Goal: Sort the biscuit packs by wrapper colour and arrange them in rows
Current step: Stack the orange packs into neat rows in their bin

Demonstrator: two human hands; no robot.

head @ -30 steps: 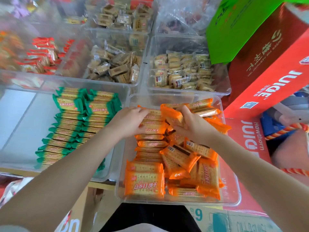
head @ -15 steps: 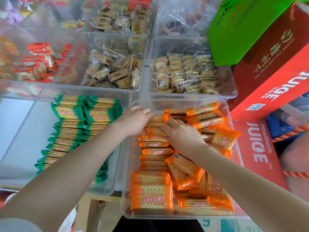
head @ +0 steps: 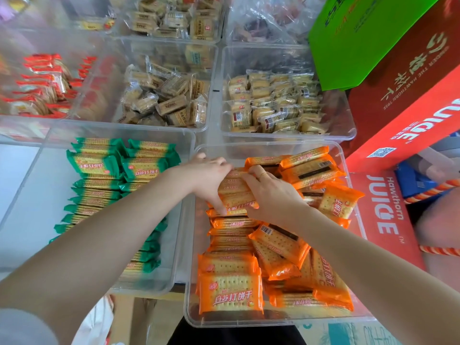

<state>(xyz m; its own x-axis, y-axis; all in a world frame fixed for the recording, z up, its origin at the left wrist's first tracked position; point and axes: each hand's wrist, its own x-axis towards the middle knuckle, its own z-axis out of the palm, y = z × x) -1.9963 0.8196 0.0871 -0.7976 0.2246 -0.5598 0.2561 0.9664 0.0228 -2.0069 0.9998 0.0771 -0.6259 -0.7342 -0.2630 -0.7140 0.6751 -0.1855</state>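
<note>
A clear bin [head: 311, 319] in front of me holds orange biscuit packs [head: 231, 292]. A row of them stands on edge along its left side, and loose ones lie jumbled on the right [head: 313, 168]. My left hand [head: 211, 178] and my right hand [head: 271, 195] grip a bunch of upright orange packs [head: 236, 192] near the far end of that row, one hand on each side. The clear bin to the left [head: 37, 155] holds green biscuit packs [head: 144, 168] lined up in two rows.
Behind stand more clear bins: red-wrapped biscuits [head: 42, 83] at far left, clear-wrapped biscuits [head: 164, 100] in the middle and on the right [head: 273, 103]. Red juice cartons [head: 403, 100] and a green box [head: 361, 33] crowd the right side.
My right hand came left from the loose pile and set its orange pack against the standing row. Both hands now squeeze the packs at the row's far end together.
</note>
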